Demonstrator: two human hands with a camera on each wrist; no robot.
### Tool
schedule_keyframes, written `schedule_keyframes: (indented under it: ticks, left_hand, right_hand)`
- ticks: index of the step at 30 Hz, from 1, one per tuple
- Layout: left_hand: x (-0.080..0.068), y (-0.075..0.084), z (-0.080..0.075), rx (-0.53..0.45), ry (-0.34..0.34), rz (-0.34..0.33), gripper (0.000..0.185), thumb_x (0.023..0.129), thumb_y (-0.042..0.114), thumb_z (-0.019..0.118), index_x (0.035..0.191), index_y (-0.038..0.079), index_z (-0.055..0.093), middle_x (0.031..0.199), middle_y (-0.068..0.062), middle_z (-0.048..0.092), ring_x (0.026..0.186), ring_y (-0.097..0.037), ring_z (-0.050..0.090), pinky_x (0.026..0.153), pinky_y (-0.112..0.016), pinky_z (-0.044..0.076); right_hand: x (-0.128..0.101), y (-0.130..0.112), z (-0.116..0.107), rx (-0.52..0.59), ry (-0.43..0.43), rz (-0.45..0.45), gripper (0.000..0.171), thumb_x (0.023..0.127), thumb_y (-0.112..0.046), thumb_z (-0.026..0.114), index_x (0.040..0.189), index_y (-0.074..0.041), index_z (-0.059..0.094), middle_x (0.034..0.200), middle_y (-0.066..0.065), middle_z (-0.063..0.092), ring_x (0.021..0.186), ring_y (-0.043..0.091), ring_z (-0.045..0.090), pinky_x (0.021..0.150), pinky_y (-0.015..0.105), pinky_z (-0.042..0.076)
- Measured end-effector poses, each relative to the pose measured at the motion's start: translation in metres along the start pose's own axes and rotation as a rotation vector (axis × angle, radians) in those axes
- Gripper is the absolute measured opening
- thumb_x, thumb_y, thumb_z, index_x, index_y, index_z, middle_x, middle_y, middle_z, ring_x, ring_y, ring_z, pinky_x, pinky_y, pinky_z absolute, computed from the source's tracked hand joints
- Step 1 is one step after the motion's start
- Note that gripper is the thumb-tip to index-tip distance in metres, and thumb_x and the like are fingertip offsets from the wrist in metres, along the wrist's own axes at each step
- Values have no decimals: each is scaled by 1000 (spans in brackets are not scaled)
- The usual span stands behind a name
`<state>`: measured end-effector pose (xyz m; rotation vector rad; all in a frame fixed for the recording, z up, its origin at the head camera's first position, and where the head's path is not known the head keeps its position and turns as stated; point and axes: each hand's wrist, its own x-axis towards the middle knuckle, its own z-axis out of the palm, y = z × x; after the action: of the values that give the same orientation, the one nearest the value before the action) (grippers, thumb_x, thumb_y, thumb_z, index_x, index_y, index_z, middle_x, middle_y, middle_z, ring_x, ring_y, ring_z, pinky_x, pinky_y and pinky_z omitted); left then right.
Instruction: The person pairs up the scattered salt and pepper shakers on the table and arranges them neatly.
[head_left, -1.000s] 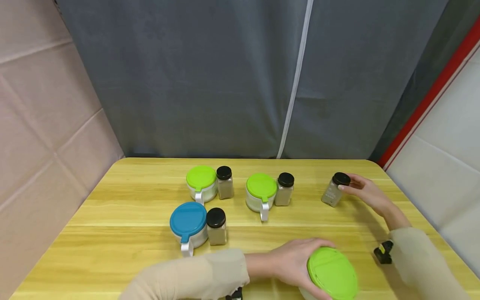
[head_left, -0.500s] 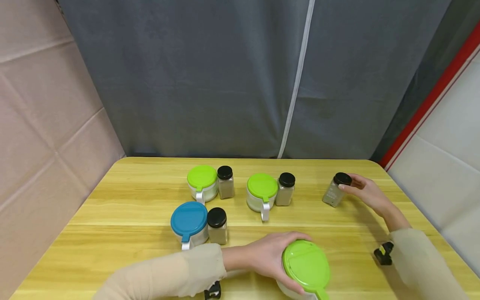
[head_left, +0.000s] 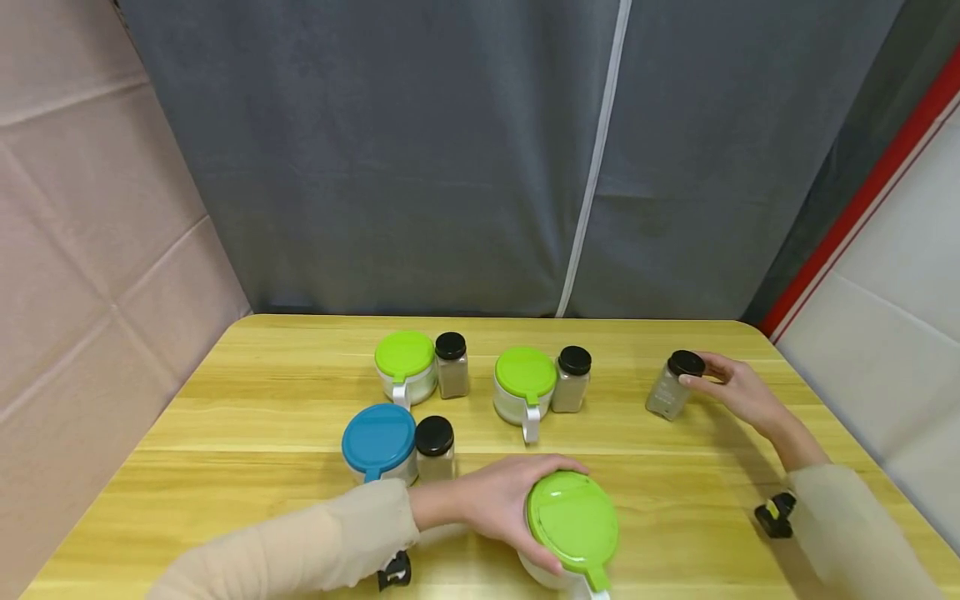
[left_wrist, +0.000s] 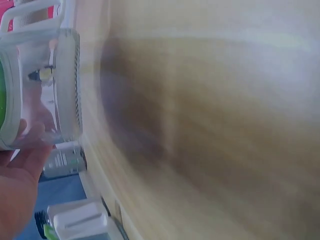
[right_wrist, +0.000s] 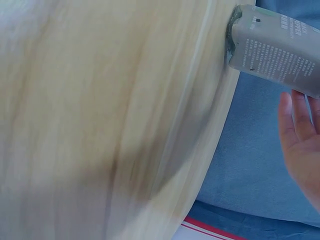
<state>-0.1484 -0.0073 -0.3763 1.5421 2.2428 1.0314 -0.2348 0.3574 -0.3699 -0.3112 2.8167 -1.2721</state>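
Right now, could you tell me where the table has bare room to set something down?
Bare wood lies along the table's left side, left of the blue-lidded jar, and between the spice jar and the tilted jar. The jar pairs are crowded.

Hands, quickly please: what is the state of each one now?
Left hand: grips the white plastic jar with green round lid.
Right hand: pinches the black cap of the small clear spice bottle.
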Motion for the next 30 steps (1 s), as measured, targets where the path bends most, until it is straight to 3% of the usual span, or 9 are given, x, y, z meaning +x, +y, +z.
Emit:
schedule_keyframes:
  ticks: [10, 13, 17, 20, 24, 30]
  left_hand:
    - [-5, -5, -12, 18, -61, 71, 88, 63, 31, 79, 133, 13, 30, 123, 5, 44, 109, -2, 40, 90, -20, 32]
    - [-7, -7, -13, 15, -68, 76, 87, 63, 30, 79, 133, 13, 30, 124, 4, 43, 110, -2, 39, 90, -21, 32]
    - [-10, -11, -14, 16, -67, 73, 86, 64, 30, 78, 133, 13, 30, 124, 4, 44, 110, -3, 39, 90, -22, 32]
    - [-11, -13, -13, 15, -68, 71, 86, 64, 31, 77, 133, 12, 30, 122, 4, 44, 109, -3, 40, 90, -23, 33]
    - [-12, -16, -12, 5, -70, 65, 86, 64, 30, 77, 133, 12, 29, 122, 4, 44, 108, -3, 41, 89, -23, 33]
    - [-15, -22, -12, -11, -67, 29, 87, 64, 30, 77, 134, 14, 29, 122, 5, 44, 108, -5, 41, 90, -26, 33]
  right_hand:
    - [-12, -11, 0, -10, -27, -49, 59, 90, -27, 52, 132, 8, 31, 129, 27, 34, 112, 44, 37, 85, 53, 35]
    - [-16, -16, 2, -15, -38, -75, 57, 89, -25, 53, 132, 6, 33, 129, 25, 37, 110, 40, 42, 82, 44, 41]
    - [-22, -23, 7, -4, -41, -127, 50, 88, -21, 56, 129, 3, 40, 122, 18, 46, 101, 17, 52, 75, 26, 46]
    - [-26, -26, 12, 45, -59, -174, 46, 87, -15, 57, 126, 5, 42, 116, 7, 51, 93, 4, 54, 72, 22, 46]
    - [-31, -32, 21, 127, -104, -264, 41, 86, -6, 57, 123, 9, 44, 111, -5, 53, 91, 6, 55, 71, 24, 47]
    - [-38, -40, 36, 193, -176, -361, 39, 83, 2, 57, 120, 10, 46, 110, -4, 56, 92, 11, 55, 71, 26, 48]
